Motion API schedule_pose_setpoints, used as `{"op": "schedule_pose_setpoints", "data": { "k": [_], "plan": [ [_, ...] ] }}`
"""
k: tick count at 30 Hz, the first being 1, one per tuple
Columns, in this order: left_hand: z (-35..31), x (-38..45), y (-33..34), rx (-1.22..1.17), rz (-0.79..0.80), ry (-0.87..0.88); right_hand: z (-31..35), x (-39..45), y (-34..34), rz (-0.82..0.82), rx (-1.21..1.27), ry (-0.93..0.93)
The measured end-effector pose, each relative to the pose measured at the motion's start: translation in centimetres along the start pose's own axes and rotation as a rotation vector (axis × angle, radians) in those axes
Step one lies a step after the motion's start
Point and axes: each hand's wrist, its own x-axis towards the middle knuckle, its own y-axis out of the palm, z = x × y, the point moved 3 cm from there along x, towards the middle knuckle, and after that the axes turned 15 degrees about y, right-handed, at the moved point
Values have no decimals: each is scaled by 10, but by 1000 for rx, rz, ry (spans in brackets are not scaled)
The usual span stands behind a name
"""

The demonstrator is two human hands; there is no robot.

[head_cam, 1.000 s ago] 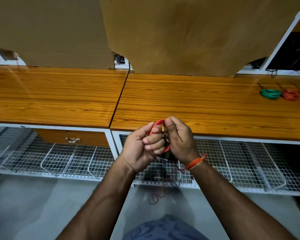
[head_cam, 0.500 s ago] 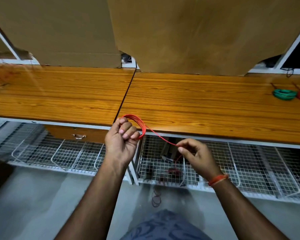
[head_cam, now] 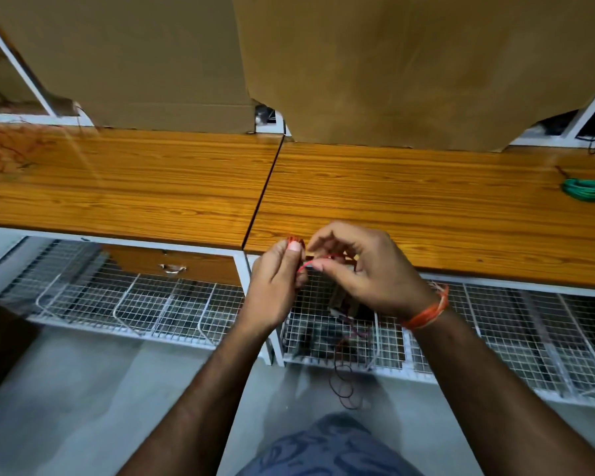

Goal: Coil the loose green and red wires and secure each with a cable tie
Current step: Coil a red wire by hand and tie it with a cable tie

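My left hand (head_cam: 275,283) grips the small coil of red wire (head_cam: 293,240), which peeps out above my thumb, just in front of the near edge of the tabletop (head_cam: 426,214). My right hand (head_cam: 364,269) sits close beside it on the right, its thumb and forefinger pinching the loose strand that runs leftward into the coil; that short run of wire lies roughly level, side to side between the two hands. I judge the next wrap must carry the strand from my right hand over the coil in my left, so the right hand does the travelling. Well apart, at the far right of the tabletop, a finished green coil (head_cam: 585,189) lies flat. Below, wire baskets (head_cam: 152,304) hang under the tabletop.
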Motion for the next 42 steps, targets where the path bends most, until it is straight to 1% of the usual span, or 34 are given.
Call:
{"op": "schedule_pose_setpoints", "data": {
  "k": [6,8,12,14,18,22,26,30,36,39,42],
  "plan": [
    [-13,1,-8,-197,84,-13,-7,15,13,-164,276,77],
    [-13,2,-10,-264,115,-18,-10,13,23,-202,318,120],
    [-10,2,-12,-555,123,-57,-9,9,40,-259,125,66],
    [-12,1,-10,-670,142,-57,-10,9,46,-265,75,52],
    [-17,0,-10,-813,143,-78,-9,8,53,-321,-30,39],
    [-18,0,-9,-902,182,-122,-10,10,54,-388,-23,34],
    [-14,2,-12,-1006,253,-195,-9,12,52,-379,-15,31],
    [-8,0,-14,-1125,251,-296,-4,14,51,-373,-32,-11],
    [-7,1,-16,-1171,282,-364,-12,17,55,-317,-37,-14],
    [-5,3,-15,-1131,251,-353,-17,16,55,-280,16,22],
    [-1,4,-12,-1104,178,-347,-22,12,58,-174,146,104]
  ]
}}
